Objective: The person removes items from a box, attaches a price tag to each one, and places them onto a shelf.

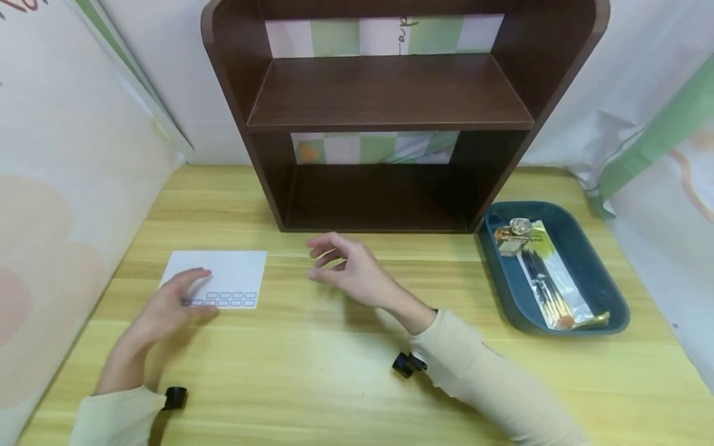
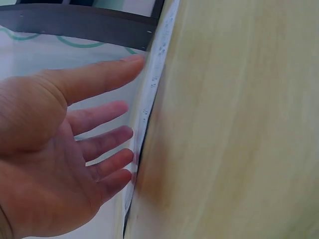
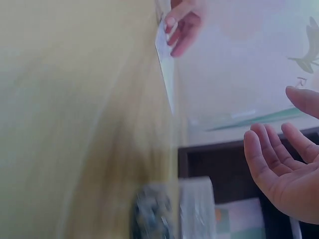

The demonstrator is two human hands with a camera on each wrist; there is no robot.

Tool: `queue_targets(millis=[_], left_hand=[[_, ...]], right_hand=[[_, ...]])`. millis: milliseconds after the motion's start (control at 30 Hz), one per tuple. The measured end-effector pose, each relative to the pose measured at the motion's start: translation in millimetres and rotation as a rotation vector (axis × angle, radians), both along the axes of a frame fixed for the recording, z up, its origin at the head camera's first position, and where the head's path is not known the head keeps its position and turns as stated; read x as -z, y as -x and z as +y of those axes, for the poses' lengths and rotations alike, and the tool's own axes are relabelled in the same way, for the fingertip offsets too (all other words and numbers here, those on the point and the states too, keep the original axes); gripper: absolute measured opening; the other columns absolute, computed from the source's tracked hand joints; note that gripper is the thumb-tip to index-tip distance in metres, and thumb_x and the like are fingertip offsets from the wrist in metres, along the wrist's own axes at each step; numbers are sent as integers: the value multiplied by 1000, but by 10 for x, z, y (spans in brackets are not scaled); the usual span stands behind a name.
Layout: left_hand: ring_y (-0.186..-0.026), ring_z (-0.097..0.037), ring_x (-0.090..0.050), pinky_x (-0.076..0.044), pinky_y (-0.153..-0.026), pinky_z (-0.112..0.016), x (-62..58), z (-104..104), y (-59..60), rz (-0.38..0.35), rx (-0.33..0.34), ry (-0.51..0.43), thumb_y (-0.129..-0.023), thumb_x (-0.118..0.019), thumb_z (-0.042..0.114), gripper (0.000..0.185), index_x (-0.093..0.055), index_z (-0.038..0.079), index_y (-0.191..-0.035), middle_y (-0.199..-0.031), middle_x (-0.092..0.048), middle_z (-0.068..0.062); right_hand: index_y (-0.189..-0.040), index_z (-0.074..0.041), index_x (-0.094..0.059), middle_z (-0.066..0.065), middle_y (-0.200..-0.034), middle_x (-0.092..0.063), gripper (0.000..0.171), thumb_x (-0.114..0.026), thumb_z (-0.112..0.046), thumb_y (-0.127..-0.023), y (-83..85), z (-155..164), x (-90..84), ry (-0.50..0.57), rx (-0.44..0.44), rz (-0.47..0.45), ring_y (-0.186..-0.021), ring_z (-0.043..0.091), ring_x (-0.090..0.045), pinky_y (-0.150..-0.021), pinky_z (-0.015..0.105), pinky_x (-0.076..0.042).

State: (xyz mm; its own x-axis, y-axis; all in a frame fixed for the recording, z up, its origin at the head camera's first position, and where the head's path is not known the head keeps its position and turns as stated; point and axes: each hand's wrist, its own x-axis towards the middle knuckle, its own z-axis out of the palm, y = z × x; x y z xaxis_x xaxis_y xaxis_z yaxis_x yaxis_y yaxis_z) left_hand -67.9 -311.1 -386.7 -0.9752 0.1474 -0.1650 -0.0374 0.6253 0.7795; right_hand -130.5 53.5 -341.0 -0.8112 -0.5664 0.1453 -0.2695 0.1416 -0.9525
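Note:
A white sheet of paper (image 1: 234, 269) with rows of small blue outlined boxes lies on the left of the table. My left hand (image 1: 167, 303) is over its near left corner, thumb and fingers spread and partly covering the printed boxes. In the left wrist view the sheet (image 2: 155, 74) appears almost edge-on beside the fingertips of the left hand (image 2: 65, 144). My right hand (image 1: 357, 269) hovers over the table in front of the shelf, fingers loosely bent and holding nothing. The right wrist view shows that hand (image 3: 289, 169) with its palm bare.
A dark brown two-level shelf (image 1: 390, 93) stands at the back. To its right, a dark blue tray (image 1: 591, 266) holds a glass bottle (image 1: 512, 238) with a faceted cap and a clear pack of brushes (image 1: 549, 285). A blurred translucent object (image 3: 194, 209) shows low in the right wrist view.

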Motion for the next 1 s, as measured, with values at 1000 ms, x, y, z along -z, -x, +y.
queue_targets(millis=[1000], left_hand=[[-113, -43, -54, -43, -96, -58, 74, 88, -7, 142, 25, 105, -85, -75, -3, 59, -52, -5, -139, -134, -54, -30]], right_hand=[[-119, -2, -66, 14, -110, -66, 35, -79, -6, -86, -20, -986, 292, -127, -34, -163, -89, 16, -64, -74, 21, -54]])
